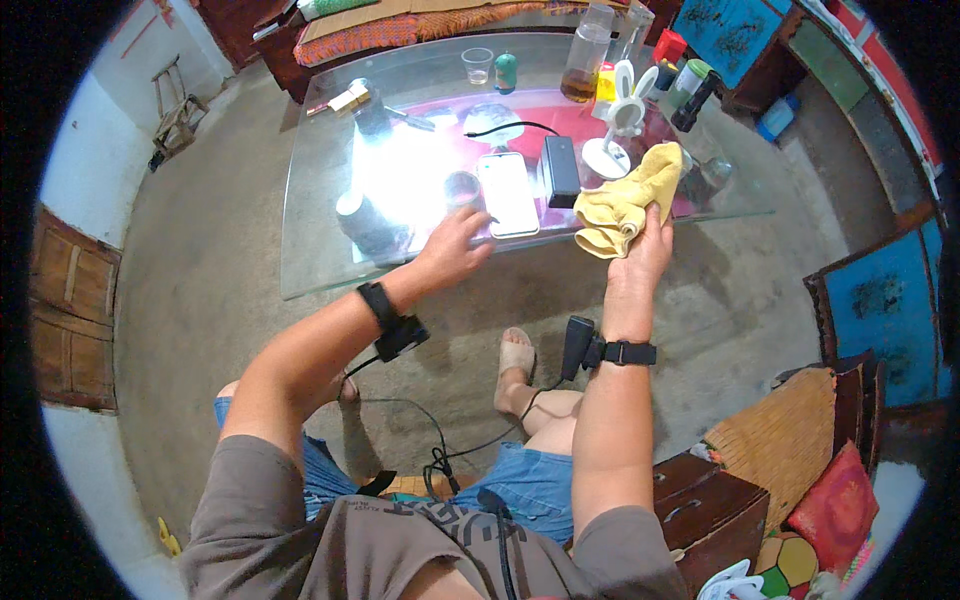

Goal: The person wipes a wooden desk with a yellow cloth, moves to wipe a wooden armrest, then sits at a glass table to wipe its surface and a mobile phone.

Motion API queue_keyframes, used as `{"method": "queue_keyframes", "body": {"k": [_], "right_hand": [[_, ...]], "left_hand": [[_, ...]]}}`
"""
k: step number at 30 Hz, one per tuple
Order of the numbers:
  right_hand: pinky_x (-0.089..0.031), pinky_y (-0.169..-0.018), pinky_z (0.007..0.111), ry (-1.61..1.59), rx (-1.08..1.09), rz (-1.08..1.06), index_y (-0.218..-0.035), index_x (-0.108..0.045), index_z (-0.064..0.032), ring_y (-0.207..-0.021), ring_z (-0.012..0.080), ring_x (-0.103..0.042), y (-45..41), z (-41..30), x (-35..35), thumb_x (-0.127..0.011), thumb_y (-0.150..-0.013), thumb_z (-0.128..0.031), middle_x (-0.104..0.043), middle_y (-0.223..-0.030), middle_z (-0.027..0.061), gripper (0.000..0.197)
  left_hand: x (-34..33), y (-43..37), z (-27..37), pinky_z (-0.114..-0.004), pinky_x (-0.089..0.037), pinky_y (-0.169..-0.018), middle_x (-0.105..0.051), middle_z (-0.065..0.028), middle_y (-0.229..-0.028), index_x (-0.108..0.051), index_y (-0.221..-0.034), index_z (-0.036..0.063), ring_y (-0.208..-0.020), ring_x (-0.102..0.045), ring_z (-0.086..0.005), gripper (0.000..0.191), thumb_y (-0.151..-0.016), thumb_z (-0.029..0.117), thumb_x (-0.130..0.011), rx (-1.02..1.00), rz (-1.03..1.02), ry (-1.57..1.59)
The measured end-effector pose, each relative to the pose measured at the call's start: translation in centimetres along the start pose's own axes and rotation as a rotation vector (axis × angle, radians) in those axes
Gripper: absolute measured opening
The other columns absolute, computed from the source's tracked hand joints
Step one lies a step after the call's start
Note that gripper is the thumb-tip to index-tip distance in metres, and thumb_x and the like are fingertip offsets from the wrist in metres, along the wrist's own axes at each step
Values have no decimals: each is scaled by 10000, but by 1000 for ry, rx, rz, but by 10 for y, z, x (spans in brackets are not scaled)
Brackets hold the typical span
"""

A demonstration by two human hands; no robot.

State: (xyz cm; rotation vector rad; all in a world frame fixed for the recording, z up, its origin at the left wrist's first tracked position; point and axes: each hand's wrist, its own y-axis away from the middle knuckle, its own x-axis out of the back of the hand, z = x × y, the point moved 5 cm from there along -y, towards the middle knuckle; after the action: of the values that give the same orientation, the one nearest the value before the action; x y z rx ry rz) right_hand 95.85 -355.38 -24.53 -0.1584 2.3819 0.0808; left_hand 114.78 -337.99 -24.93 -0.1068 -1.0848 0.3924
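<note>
My right hand (652, 244) grips a crumpled yellow cloth (634, 196) over the front right part of a glass-topped table (319, 259). At the table's front edge, my left hand (456, 244) has its thumb and fingers apart. Just beyond its fingers stands a small round cup-like object (462, 189), partly lost in glare; whether they touch is unclear. A smartphone (510, 195) with a bright white screen lies right of that hand. Between phone and cloth sits a black box-shaped device (560, 171). A white rabbit-eared stand mirror (606, 157) rises behind the cloth.
Toward the back are a clear plastic cup (477, 66), a green figurine (505, 72), and a bottle with brown liquid (586, 56). A black flashlight (696, 103) stands at right. A dark cylinder (369, 221) is front left. Cables (441, 454) hang between my legs.
</note>
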Motion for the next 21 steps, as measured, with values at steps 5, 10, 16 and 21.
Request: {"method": "queue_keyframes", "body": {"k": [5,10,16,21], "right_hand": [[-537,-797,358,141,-30,73,-1265,-496,12,-960,225,-640,-13,19,5,-524,-976,-145,-607,-1121,117,330],[-524,-788,338,183,8,-12,-1243,-506,16,-940,207,-633,-19,26,-4,-533,-970,-137,-608,-1101,117,314],[-509,-785,304,458,142,2,-1213,-542,-3,-916,172,-617,-37,49,3,-559,-964,-119,-620,-1078,81,275],[-465,-897,353,609,170,-56,-1259,-524,5,-1016,238,-602,-37,70,-3,-559,-946,-142,-613,-1159,143,347]], "left_hand": [[-32,-38,21,-447,-406,-1000,-508,-152,-1263,-568,-1246,110,-1186,-461,-349,397,-854,137,-625,-3,32,-167],[-35,-51,-43,-494,-404,-1003,-480,-173,-1313,-522,-1307,124,-1195,-461,-364,487,-843,192,-654,243,96,-92],[-65,-56,-1,-571,-346,-1039,-298,-178,-1505,-490,-1375,236,-1346,-289,-464,669,-805,539,-667,262,23,-301],[-68,-61,9,-655,-337,-973,-188,-154,-1575,-565,-1295,296,-1383,-203,-524,584,-783,561,-659,299,-131,-419]]}}
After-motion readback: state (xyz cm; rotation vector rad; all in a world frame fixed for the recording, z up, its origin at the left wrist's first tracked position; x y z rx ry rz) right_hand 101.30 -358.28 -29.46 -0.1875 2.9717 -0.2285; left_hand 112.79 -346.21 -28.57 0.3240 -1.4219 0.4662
